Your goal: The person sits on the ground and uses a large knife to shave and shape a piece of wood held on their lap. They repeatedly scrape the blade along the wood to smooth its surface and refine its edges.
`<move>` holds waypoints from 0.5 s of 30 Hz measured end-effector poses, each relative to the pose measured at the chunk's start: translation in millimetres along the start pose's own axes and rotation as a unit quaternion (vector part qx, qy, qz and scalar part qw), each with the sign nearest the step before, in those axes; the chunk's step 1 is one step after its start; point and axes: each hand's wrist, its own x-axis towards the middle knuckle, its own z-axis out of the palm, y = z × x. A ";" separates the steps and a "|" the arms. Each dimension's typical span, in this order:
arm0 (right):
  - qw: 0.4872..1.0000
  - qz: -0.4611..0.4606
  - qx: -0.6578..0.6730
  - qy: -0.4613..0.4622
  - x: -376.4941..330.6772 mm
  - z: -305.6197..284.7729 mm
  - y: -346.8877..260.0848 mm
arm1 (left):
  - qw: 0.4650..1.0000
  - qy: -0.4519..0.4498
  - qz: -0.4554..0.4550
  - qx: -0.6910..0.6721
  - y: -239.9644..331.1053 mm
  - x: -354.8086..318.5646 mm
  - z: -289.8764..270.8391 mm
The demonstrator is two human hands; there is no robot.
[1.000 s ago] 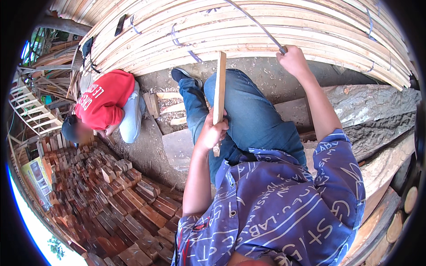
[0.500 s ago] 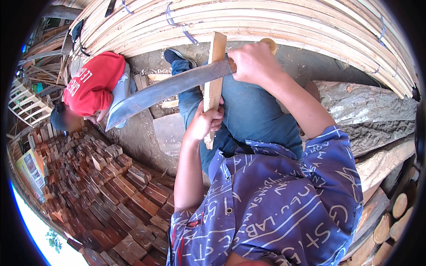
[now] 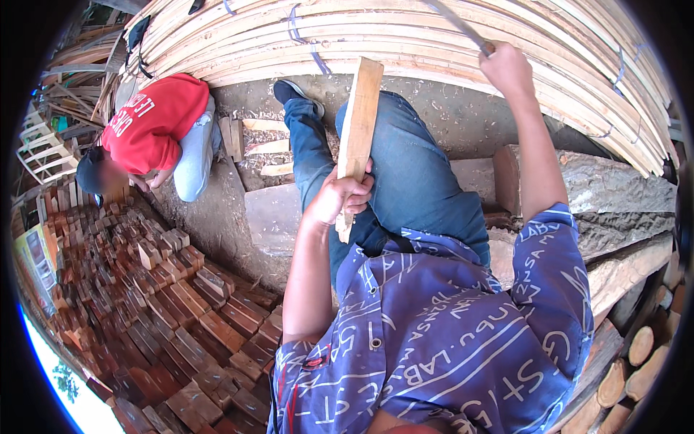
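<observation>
My left hand [image 3: 341,195] is closed around the lower part of a pale wooden stick [image 3: 359,119], which stands up in front of my legs with its roughly cut end toward me. At the upper right my right hand [image 3: 508,70] grips the handle of a machete [image 3: 460,24]. Its blade rises toward the top edge of the view, where most of it is cut off. The blade and the stick are well apart. My jeans-clad knee [image 3: 408,152] is just right of the stick.
Long bundled timber strips [image 3: 405,36] lie across the far side. Stacked small wooden blocks [image 3: 166,318] fill the left. A person in a red top [image 3: 155,116] crouches at the far left. Rough logs [image 3: 614,181] lie at right; wood chips [image 3: 267,148] litter the floor.
My right hand has swung the machete up and to the right, off the stick it was lying across. The stick has tilted slightly right in my left hand.
</observation>
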 end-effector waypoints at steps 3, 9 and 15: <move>0.997 0.076 0.018 0.001 -0.2 -10.2 75.4 | 0.997 -0.057 -0.007 -0.054 -0.6 7.7 -4.6; 0.990 0.056 0.117 -0.047 -84.4 -17.4 58.3 | 0.993 -0.067 -0.019 -0.096 4.5 10.3 -3.4; 0.959 -0.212 0.143 -0.124 -96.7 7.6 -49.8 | 0.999 0.003 -0.019 -0.027 2.8 5.6 24.0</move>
